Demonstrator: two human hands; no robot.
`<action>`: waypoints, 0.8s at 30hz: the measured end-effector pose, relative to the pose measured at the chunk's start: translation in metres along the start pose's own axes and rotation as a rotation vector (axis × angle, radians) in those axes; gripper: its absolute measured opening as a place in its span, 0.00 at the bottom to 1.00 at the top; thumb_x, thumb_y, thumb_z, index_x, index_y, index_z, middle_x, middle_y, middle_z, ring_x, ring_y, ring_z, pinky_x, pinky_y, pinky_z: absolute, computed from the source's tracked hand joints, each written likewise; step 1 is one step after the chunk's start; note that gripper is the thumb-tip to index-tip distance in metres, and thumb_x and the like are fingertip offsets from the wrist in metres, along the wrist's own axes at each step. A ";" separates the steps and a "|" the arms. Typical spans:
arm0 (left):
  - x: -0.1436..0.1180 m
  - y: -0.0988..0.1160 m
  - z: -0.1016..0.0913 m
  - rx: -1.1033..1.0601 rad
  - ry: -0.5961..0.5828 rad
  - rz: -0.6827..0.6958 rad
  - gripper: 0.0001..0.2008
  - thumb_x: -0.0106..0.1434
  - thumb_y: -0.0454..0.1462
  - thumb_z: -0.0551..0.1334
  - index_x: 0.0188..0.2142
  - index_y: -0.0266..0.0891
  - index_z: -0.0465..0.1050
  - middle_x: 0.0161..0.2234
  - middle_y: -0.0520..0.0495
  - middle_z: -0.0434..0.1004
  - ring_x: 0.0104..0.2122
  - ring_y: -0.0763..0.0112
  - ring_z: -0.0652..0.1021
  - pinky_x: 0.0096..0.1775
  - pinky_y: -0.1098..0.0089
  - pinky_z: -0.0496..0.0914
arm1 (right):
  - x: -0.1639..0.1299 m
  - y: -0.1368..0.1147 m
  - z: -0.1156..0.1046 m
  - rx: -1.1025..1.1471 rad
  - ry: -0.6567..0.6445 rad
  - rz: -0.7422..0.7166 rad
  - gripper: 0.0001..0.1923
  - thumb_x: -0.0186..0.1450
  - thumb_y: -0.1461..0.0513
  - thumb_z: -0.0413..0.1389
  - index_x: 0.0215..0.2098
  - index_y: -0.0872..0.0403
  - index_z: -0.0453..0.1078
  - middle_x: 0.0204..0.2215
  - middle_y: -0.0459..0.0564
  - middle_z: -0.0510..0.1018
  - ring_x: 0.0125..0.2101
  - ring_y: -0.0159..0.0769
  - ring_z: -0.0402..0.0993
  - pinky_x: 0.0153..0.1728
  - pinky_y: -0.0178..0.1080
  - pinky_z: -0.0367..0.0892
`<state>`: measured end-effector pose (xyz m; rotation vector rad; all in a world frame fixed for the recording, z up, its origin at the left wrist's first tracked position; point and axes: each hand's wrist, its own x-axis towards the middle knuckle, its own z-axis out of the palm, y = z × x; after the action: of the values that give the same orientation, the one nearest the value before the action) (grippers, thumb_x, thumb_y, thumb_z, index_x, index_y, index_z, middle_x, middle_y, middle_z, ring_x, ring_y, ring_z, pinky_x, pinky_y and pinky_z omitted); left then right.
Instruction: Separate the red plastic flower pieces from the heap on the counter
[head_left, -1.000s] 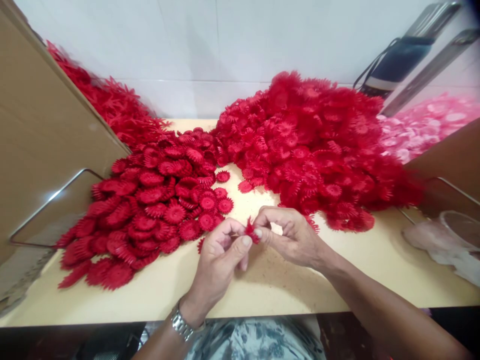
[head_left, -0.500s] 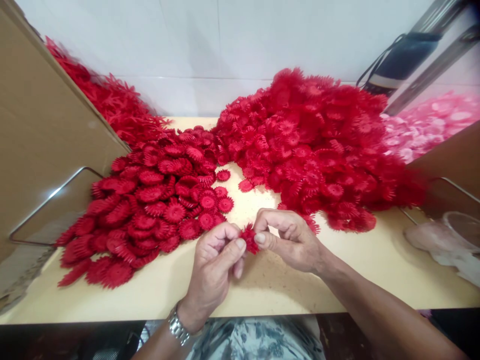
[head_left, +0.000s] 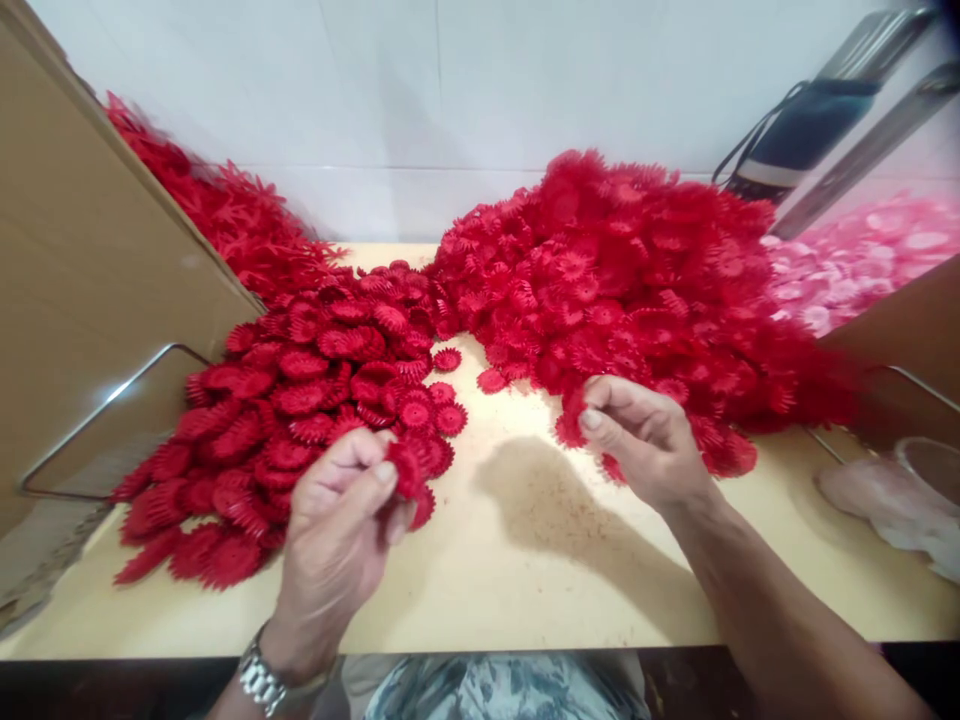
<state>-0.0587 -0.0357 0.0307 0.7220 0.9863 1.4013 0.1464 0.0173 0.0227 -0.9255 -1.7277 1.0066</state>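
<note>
1. The left hand (head_left: 337,530) is pinching a red flower piece (head_left: 407,470) between thumb and fingers, closed around it, just above the near edge of the flat red pile (head_left: 300,420).
2. The right hand (head_left: 645,440) is gripping another red piece (head_left: 571,425) with thumb and forefinger at the front edge of the big red heap (head_left: 637,290).
3. The two hands are sitting well apart over the pale yellow surface (head_left: 525,560).
4. A metal watch (head_left: 262,682) is showing on the left wrist.
5. A brown cardboard panel (head_left: 82,290) is leaning at the left, with more red pieces behind it.
6. Pink pieces (head_left: 862,260) are lying at the far right, beside the big red heap.
</note>
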 end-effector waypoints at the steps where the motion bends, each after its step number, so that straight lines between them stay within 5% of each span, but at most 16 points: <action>1: 0.001 0.000 0.000 0.017 -0.044 -0.022 0.07 0.50 0.34 0.65 0.22 0.38 0.66 0.19 0.55 0.66 0.15 0.81 0.65 0.16 0.79 0.57 | 0.002 0.000 -0.002 -0.077 -0.014 -0.003 0.07 0.61 0.64 0.50 0.24 0.54 0.62 0.20 0.44 0.65 0.22 0.28 0.61 0.22 0.33 0.57; 5: 0.006 -0.009 0.002 0.045 -0.167 -0.129 0.07 0.52 0.35 0.64 0.23 0.38 0.66 0.18 0.55 0.65 0.15 0.78 0.68 0.19 0.77 0.59 | 0.005 0.000 -0.003 -0.405 -0.115 -0.014 0.08 0.59 0.68 0.50 0.23 0.55 0.63 0.21 0.44 0.66 0.23 0.29 0.62 0.25 0.33 0.57; 10: 0.008 -0.018 0.006 0.073 -0.210 -0.214 0.07 0.53 0.36 0.63 0.24 0.37 0.65 0.18 0.54 0.67 0.18 0.75 0.70 0.22 0.74 0.62 | 0.002 -0.002 -0.003 -0.414 -0.115 -0.012 0.06 0.60 0.67 0.50 0.25 0.55 0.63 0.22 0.44 0.67 0.23 0.29 0.63 0.24 0.32 0.58; 16: 0.010 -0.015 0.006 0.096 -0.155 -0.240 0.09 0.51 0.38 0.66 0.23 0.38 0.66 0.17 0.55 0.66 0.17 0.76 0.69 0.20 0.76 0.61 | 0.007 -0.019 -0.046 -0.900 0.219 -0.200 0.07 0.62 0.65 0.50 0.25 0.55 0.64 0.22 0.47 0.69 0.25 0.31 0.64 0.28 0.34 0.60; 20: 0.013 -0.014 0.010 0.087 -0.185 -0.271 0.10 0.51 0.39 0.66 0.22 0.38 0.67 0.17 0.55 0.66 0.17 0.75 0.69 0.20 0.76 0.62 | 0.013 -0.021 -0.094 -1.335 0.422 -0.103 0.09 0.61 0.59 0.53 0.25 0.54 0.66 0.24 0.48 0.71 0.27 0.35 0.66 0.31 0.38 0.61; 24: 0.012 -0.016 0.019 0.051 -0.206 -0.261 0.09 0.51 0.38 0.66 0.22 0.38 0.68 0.16 0.55 0.66 0.17 0.76 0.69 0.20 0.76 0.62 | 0.013 -0.022 -0.095 -1.280 0.470 -0.073 0.11 0.61 0.57 0.53 0.25 0.55 0.69 0.24 0.49 0.72 0.27 0.35 0.67 0.31 0.38 0.61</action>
<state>-0.0358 -0.0223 0.0233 0.7307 0.9198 1.0571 0.2280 0.0422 0.0714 -1.6579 -1.8575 -0.5168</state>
